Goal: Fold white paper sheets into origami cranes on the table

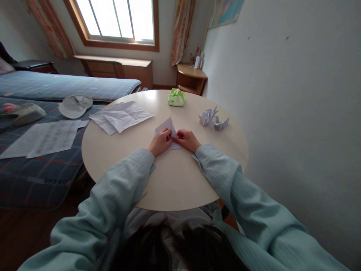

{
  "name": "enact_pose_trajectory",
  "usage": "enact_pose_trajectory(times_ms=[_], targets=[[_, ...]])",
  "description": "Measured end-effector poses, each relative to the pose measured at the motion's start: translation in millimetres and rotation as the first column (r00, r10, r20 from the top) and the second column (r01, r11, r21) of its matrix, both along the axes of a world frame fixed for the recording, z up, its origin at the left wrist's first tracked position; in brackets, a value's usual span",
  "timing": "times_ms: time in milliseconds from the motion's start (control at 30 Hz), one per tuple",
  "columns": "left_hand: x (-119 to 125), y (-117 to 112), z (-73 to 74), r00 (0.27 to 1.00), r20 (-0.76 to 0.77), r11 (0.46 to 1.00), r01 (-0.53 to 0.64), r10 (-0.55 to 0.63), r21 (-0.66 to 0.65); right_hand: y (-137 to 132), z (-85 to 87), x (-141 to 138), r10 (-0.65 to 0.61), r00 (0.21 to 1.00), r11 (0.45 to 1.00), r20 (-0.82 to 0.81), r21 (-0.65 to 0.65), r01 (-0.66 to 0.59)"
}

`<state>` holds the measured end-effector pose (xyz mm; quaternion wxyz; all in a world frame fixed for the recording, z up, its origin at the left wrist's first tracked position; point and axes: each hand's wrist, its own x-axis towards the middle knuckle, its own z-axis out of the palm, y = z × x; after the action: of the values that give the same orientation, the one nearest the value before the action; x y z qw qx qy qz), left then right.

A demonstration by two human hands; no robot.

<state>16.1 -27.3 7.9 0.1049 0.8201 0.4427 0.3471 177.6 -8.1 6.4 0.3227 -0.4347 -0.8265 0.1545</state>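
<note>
Paper (166, 126) mid-fold, triangle stage, pinched at near edge by left hand (160, 142) and right hand (186, 139). Folded figures (213, 119) done; loose sheets (121, 116) waiting.

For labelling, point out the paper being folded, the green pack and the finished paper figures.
paper being folded (167, 124), head view, its raised upper flap
green pack (176, 98), head view, its middle
paper figures (213, 119), head view, cluster's middle

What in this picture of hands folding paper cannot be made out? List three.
Head view: near edge of the folded paper, covered by the left hand and right hand.
Head view: print on the sheets on the bed, too small.
Head view: label of the green packet, too small.
</note>
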Motion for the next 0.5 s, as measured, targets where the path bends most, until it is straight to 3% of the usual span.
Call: enact_pose_trajectory(times_ms=[500], targets=[[0.1,-1.6,1.4,1.0,0.004,1.0,0.017,-0.017,0.011,0.2,0.1,0.9,-0.009,1.0,0.999,0.017,-0.037,0.01]])
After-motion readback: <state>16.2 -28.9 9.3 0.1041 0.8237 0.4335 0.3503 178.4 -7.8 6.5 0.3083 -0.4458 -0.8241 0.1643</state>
